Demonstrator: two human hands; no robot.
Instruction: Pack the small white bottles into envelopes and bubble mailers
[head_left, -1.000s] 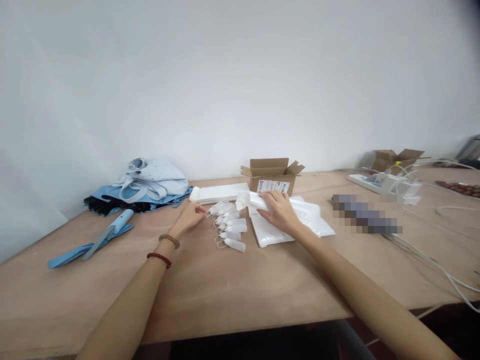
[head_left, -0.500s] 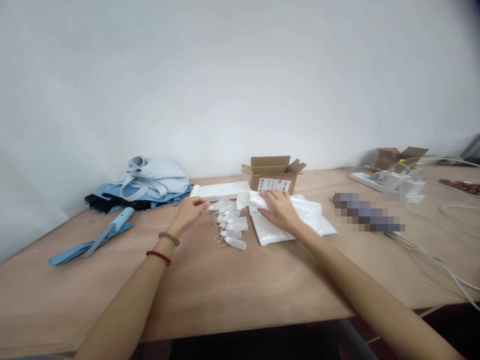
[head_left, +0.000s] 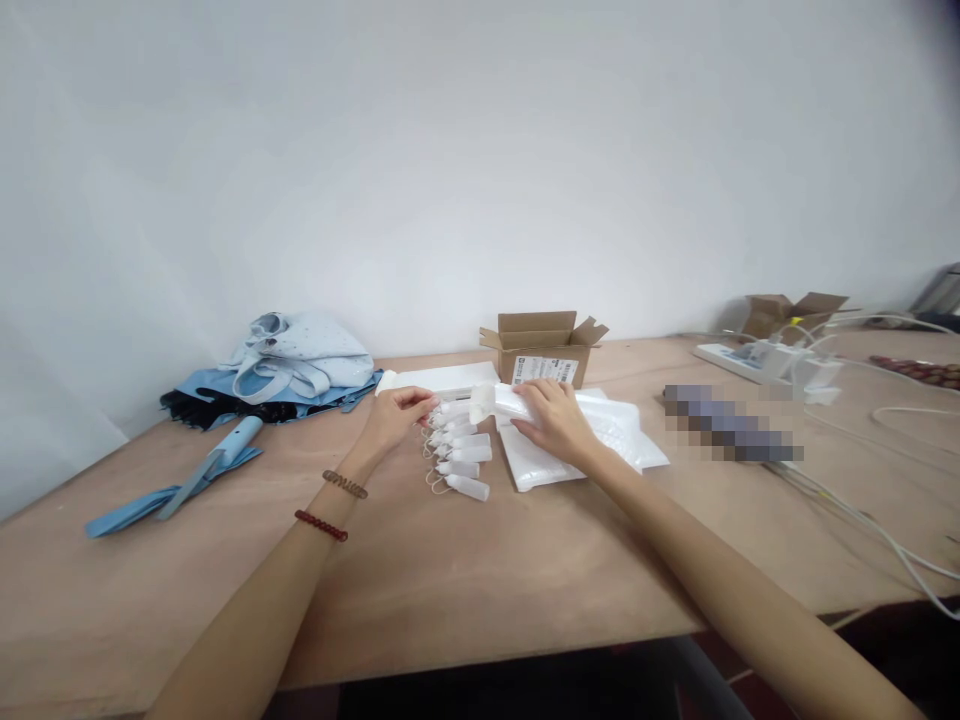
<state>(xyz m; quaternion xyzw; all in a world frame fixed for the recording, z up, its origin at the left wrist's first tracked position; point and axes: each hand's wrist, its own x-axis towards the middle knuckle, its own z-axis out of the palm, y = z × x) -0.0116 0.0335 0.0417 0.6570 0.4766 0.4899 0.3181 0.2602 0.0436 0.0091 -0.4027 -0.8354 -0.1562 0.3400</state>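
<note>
R hand (head_left: 551, 420) grips bag (head_left: 499, 400) atop bag pile (head_left: 615, 440) on table (head_left: 450, 580); bottles (head_left: 463, 455) in row just L of grip, L hand (head_left: 397, 415) touching row's far end. Box (head_left: 544, 350) directly behind grip; cloth heap (head_left: 300, 360) well L, power strip (head_left: 757, 362) well R.

The only view is from the person's head, facing forward and a little down over the wooden table (head_left: 465, 580), close below, toward the white wall (head_left: 480, 150).

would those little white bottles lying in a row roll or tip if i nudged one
Likely to roll: the small white bottles look round and lie on their sides on the flat wooden table. They look like light plastic, so a nudge could knock one into its close neighbours.
</note>
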